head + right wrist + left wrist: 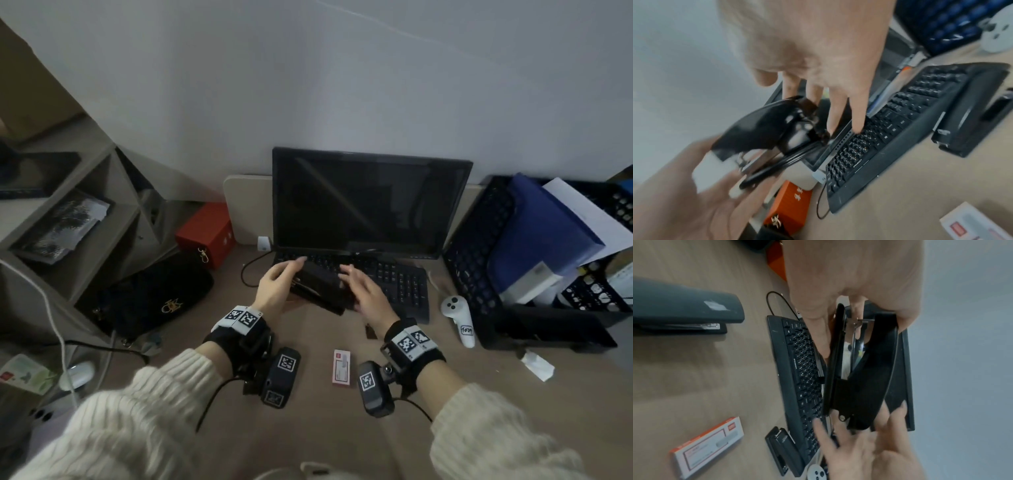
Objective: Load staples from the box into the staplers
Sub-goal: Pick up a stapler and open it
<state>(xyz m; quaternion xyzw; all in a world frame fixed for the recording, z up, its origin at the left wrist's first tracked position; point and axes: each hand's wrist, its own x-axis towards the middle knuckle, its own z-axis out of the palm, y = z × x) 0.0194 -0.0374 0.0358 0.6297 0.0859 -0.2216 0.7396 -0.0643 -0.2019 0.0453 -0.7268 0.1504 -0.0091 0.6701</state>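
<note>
Early stage, by my read: nothing loaded yet. Left hand [274, 286] grips a black stapler [320, 289] off the desk, in front of the monitor [370, 202], its top arm swung open so the bare metal rail shows in the left wrist view. No staple strip visible in it, though blur makes that uncertain. Right hand [364, 289] sits at the stapler's 3 o'clock end with fingers spread and straight, holding nothing.

Staple box [342, 367] lies on the desk [308, 428] at 6 o'clock from the held stapler, looks closed. Still to do: open box, seat strip, shut arm, then repeat. Second stapler [684, 311] and a small one [780, 449] wait on the desk, both closed.

Text: keyboard [890, 129] reads "PASON". Box has a red logo, print too small to read. White controller [459, 318] carries a handwritten tag, illegible.
</note>
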